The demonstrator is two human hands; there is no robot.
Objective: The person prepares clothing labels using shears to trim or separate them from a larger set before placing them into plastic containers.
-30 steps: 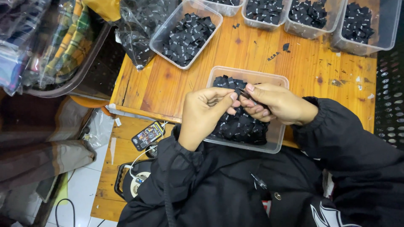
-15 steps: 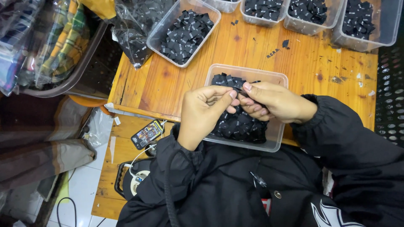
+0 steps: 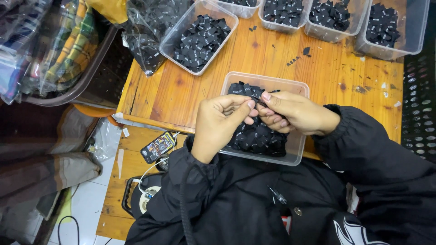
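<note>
A clear plastic tub full of small black fabric labels sits at the near edge of a wooden table. Both hands hover over it, fingertips meeting. My left hand and my right hand pinch one small black label between thumbs and forefingers, just above the pile. Black jacket sleeves cover both arms.
Several more clear tubs of black labels line the table's far side. A clear bag of labels lies at the left corner. Loose labels dot the wood. A lower bench carries a phone; bagged fabrics fill a bin left.
The hands stay over the tub, fingers working the label slightly. The view has shifted a little; nothing else moved.
</note>
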